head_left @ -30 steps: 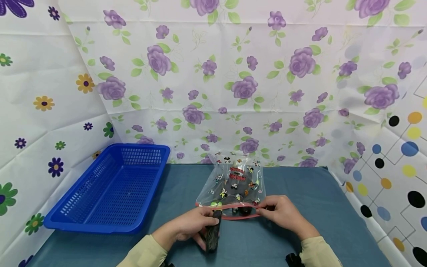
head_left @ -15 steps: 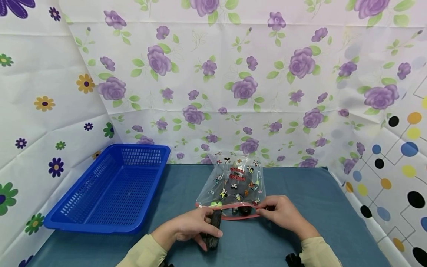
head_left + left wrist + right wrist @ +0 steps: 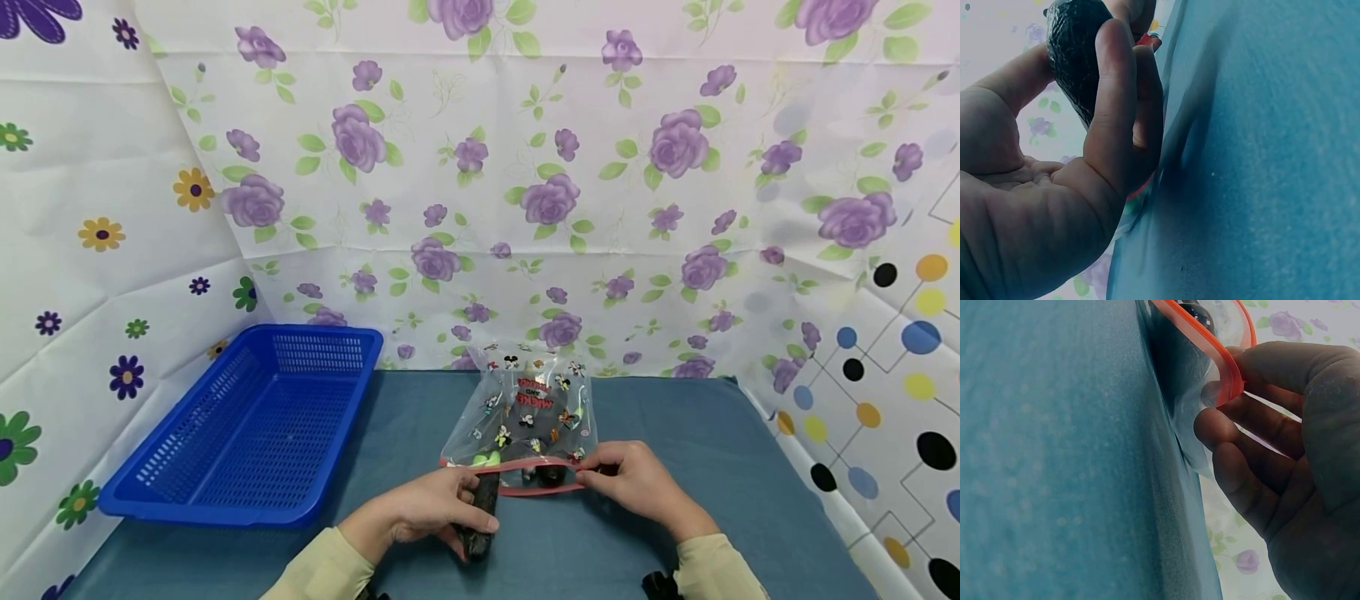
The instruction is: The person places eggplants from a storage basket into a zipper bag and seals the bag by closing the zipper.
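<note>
A black, wrinkled, shiny long object (image 3: 480, 534) lies in my left hand (image 3: 429, 508), held between thumb and fingers. In the head view its far end is at the zip bag's mouth. The left wrist view shows the object's dark crinkled surface (image 3: 1076, 53) between the fingers. My right hand (image 3: 637, 481) pinches the right end of the bag's red rim, also seen in the right wrist view (image 3: 1232, 381). The clear zip bag (image 3: 491, 408), printed with cartoon figures, lies with its mouth open toward me. Dark things and a light green thing (image 3: 486, 459) show inside it.
A blue plastic basket (image 3: 292, 437) with slotted walls stands on the left of the blue-green tablecloth (image 3: 675, 417). Flowered sheets (image 3: 465, 208) hang behind the table and on its left; a dotted sheet (image 3: 892, 417) is on the right.
My left thumb has moved from the upper part of the black object to lower on it. The object has shifted slightly forward toward the bag. My right hand stays where it was.
</note>
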Available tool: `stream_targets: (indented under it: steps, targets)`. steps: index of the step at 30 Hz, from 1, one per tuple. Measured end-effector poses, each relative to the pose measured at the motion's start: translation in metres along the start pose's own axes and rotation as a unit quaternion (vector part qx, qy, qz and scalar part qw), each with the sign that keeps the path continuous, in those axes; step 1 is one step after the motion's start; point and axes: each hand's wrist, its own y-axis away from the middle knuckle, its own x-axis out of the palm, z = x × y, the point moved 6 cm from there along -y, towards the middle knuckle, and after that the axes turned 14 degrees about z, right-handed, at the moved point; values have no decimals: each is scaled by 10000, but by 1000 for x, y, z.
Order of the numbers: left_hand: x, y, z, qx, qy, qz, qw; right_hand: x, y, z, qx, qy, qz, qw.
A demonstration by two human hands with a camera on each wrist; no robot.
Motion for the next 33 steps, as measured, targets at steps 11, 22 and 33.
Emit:
stream_targets:
  steps: [11,22,33]
  targets:
    - [-4,-1,3,-67,-159,-304,9994,1,0,-3,-35,13,-6,10000]
    - [-2,1,2,-107,8,-200,9997,0,0,-3,-28,41,-29,10000]
    - [2,3,1,-179,-9,24,9998,0,-1,-2,-45,62,-48,10000]
